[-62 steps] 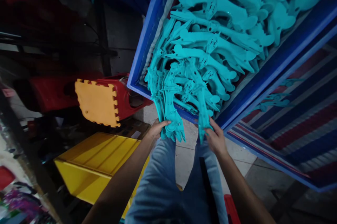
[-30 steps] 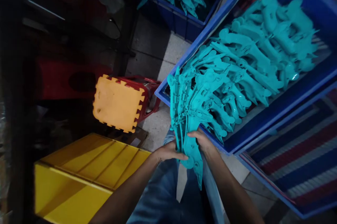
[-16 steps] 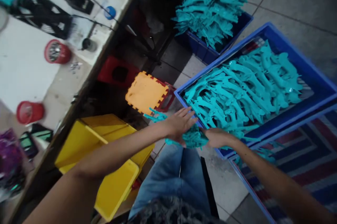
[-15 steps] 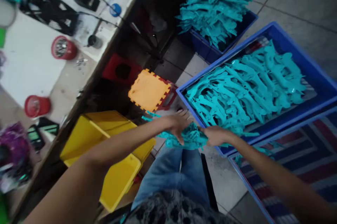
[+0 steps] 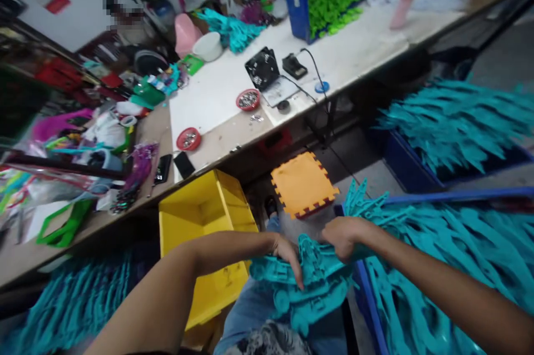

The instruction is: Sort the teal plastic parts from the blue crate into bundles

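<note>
Several teal plastic toy-gun shell pieces are bunched together in front of my lap. My left hand grips the bunch from its left side, with one finger stretched down over the pieces. Closed round the right end of the bunch is my right hand, with more teal ends sticking out beyond it. Right of that hand, a blue crate holds many similar teal pieces, partly covered by my right forearm. A yellow bin stands to the left, behind my left forearm.
An orange foam mat tops a low stool ahead. Another blue crate is heaped with teal pieces. On the white workbench are red bowls of small metal parts and a black fan. A person sits at the far left.
My view has swung up and left, showing more of the bench. The bunch of teal pieces is now nearer my body and tilted, still held in both hands.
</note>
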The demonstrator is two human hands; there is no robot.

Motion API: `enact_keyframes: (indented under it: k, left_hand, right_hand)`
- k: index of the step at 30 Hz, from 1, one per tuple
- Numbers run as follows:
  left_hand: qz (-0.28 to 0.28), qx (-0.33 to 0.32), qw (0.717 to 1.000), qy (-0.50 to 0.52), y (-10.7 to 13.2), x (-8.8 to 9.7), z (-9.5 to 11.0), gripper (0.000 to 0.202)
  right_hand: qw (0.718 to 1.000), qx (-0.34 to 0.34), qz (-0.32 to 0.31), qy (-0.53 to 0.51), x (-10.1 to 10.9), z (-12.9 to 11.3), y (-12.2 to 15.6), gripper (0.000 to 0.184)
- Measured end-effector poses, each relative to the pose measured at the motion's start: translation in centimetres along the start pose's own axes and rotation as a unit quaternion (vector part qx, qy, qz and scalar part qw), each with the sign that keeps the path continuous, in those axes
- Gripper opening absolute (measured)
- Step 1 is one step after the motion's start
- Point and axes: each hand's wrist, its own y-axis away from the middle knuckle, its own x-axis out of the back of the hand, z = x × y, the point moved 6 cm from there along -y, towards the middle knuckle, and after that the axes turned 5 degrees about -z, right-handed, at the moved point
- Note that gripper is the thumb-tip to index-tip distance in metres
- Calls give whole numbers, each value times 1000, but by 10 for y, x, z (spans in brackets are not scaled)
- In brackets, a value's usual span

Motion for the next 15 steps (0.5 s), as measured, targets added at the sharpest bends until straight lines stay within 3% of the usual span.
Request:
enact_keyframes:
  k: [2,4,7,10,12,13,15]
  left_hand:
    - [-58,99,993,-25,31,22,2,53]
    - [3,83,997,0,63,65,28,43]
    - [104,-39,992,67,119,138,95,35]
    - [87,-196,973,84,184,199,172,38]
    - [79,-284,952,85,228,240,215,44]
    - [94,-319,939,88,249,264,232,48]
    - [148,-355,918,98,284,314,261,54]
  right_hand:
    - [983,16,-109,149,54,-37,-18,19]
    - [966,10,-67,249,131,-75,-43,17]
    - [928,59,119,349,257,-137,-81,18]
    - [854,195,361,321,355,-184,-103,27]
    - [786,204,554,186,391,-175,-108,33]
    - [748,161,638,92,394,-154,-112,33]
    - [672,12,734,-98,364,-91,-126,32]
